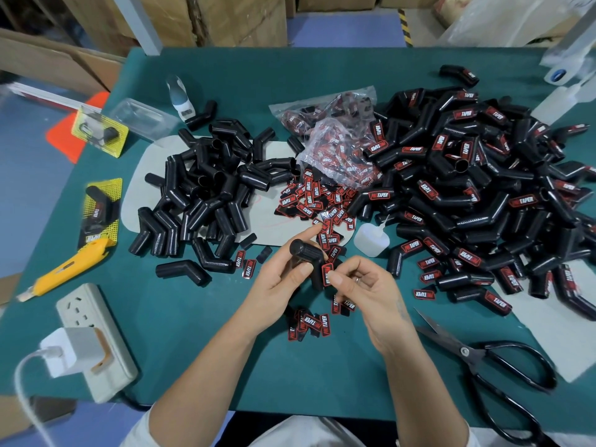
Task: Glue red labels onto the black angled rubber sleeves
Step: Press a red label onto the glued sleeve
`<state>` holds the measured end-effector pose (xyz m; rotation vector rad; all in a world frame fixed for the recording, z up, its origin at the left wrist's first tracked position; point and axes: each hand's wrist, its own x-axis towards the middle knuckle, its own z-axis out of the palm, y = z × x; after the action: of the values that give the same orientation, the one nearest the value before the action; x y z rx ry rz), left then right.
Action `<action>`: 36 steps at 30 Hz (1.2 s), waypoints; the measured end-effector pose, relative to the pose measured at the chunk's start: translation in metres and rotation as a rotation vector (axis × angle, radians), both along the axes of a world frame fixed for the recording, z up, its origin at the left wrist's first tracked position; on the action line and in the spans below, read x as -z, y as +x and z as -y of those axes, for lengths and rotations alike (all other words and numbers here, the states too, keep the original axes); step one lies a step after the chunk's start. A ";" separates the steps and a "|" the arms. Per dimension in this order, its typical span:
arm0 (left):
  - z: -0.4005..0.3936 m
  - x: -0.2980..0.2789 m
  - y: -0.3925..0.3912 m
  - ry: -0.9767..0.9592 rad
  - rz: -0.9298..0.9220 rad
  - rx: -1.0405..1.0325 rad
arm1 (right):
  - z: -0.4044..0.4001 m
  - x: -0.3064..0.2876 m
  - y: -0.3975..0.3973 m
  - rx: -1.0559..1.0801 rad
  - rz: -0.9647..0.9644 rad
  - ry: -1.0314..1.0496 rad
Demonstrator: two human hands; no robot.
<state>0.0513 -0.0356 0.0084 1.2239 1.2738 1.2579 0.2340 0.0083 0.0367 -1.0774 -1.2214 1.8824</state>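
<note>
Black rubber sleeve (311, 264) is held above the tabletop (200, 321), near centre front, gripped by the left hand (283, 285) w/ index finger stretched out toward the loose labels (317, 204). A red label (327, 274) is pinched by the right hand (358, 282) at thumb and fingertips and is touching the sleeve's lower leg.

Step in hand, by judgement: label being seated on the sleeve. To be done well, the label should be lined up along the leg's flat face, edges square, then pressed down from one end to the other so no corner lifts. Sleeve should be kept steady by the left hand till the glue takes. Whether glue is already on the label can't be told.

Glue bottle (371, 238) stands just beyond the hands, nozzle up, within reach. Unlabelled sleeves (206, 188) are piled to the left, finished ones (477, 195) heaped to the right. More labels (311, 324) lie under the wrists; these should be kept clear of any glue drips. Scissors (490, 359) lie front right.
</note>
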 end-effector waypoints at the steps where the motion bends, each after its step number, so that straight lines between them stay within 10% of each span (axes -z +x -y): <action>1: 0.000 0.001 0.000 -0.004 -0.004 0.005 | 0.000 -0.001 0.000 -0.003 0.002 0.001; 36: -0.001 0.001 0.001 0.008 0.008 -0.007 | 0.000 0.002 0.001 0.026 0.042 0.000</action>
<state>0.0526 -0.0342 0.0070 1.2200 1.2697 1.2725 0.2350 0.0082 0.0345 -1.1325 -1.2252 1.8483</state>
